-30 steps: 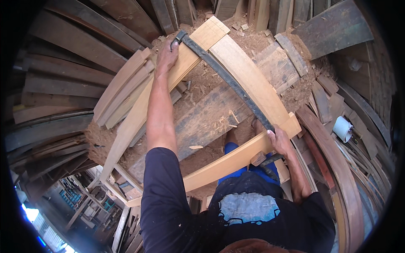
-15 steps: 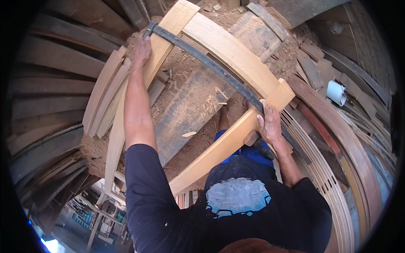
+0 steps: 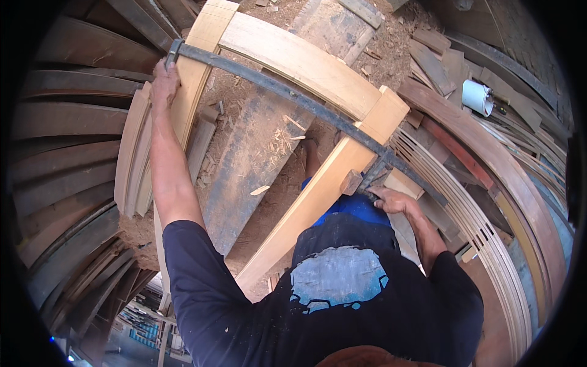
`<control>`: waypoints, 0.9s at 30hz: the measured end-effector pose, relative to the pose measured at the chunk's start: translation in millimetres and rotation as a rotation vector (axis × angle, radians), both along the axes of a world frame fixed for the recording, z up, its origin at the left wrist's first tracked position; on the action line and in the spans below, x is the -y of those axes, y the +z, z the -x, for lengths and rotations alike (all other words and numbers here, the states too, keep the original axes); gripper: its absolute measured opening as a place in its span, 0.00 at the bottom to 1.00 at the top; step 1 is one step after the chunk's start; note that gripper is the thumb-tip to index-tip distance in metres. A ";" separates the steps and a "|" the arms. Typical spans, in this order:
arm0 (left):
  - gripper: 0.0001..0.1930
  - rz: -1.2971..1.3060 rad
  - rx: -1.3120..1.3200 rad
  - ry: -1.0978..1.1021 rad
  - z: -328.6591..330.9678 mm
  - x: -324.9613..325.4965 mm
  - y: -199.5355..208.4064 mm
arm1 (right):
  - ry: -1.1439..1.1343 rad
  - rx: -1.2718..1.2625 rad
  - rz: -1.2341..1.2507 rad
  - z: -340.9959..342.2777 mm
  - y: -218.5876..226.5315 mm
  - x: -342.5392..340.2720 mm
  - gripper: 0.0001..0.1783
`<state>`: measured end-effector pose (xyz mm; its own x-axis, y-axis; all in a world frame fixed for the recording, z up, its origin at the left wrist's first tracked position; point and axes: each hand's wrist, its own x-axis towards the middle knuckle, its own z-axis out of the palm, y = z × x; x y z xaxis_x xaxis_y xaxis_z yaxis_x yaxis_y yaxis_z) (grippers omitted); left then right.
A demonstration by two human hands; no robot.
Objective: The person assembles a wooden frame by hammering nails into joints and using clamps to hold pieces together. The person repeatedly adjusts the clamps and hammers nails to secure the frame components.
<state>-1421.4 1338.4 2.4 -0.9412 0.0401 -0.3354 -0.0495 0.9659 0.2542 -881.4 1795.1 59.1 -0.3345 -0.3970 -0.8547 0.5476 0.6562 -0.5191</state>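
Gripping a clamp [image 3: 293,95] across the wooden frame [image 3: 302,58], left hand [image 3: 165,84] at its end, right hand [image 3: 393,200] at its handle [image 3: 367,193].

One fisheye view looks steeply down from the person's head, close above the black T-shirt [image 3: 339,275], facing forward over the wooden frame [image 3: 306,64] and weathered plank [image 3: 244,171].

Soft light brightened the pale wooden frame [image 3: 299,58]; planks [image 3: 76,115] at left sat dimmer (and bowed by the fisheye), black vignetting ringed the view, and bluish glare flecked its lower left.
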 end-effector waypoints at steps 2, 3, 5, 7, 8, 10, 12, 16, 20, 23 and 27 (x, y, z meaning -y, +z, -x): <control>0.30 0.051 0.022 -0.028 6.4 12.6 -7.4 | -0.005 0.102 0.068 9.5 -6.8 -1.6 0.33; 0.30 0.072 0.053 -0.039 10.0 12.4 -6.3 | 0.028 0.165 0.032 20.6 -3.2 -2.1 0.33; 0.30 0.112 0.101 -0.057 18.4 10.6 -0.7 | 0.022 0.090 -0.003 23.0 0.6 -1.3 0.27; 0.30 0.117 0.109 -0.066 22.1 10.2 1.5 | 0.051 0.175 -0.093 45.6 19.6 3.5 0.27; 0.30 0.125 0.117 -0.065 23.5 8.9 3.5 | 0.006 0.072 -0.126 35.7 16.1 3.9 0.26; 0.30 0.133 0.120 -0.067 25.1 8.2 4.7 | -0.004 -0.125 -0.167 14.8 8.0 6.7 0.28; 0.30 0.133 0.110 -0.071 26.1 10.2 3.3 | -0.068 -0.173 -0.093 3.1 -3.6 6.1 0.26; 0.30 0.098 0.133 -0.078 27.9 13.7 -0.3 | -0.014 0.103 -0.106 23.0 10.9 16.1 0.19; 0.29 0.093 0.135 -0.091 31.5 16.1 -1.1 | 0.124 0.054 -0.473 39.3 36.7 25.5 0.28; 0.29 0.093 0.113 -0.072 25.7 17.7 -3.0 | -0.219 -0.173 -0.523 24.5 29.8 12.2 0.34; 0.28 0.016 0.128 -0.049 27.9 17.1 -8.4 | -1.220 0.222 -0.022 -13.3 -35.6 1.8 0.33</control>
<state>-1449.3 1321.3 -6.0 -0.8876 0.0785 -0.4538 -0.0331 0.9719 0.2330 -868.1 1793.3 23.5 -0.3228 0.0874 -0.9424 0.8808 -0.3368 -0.3329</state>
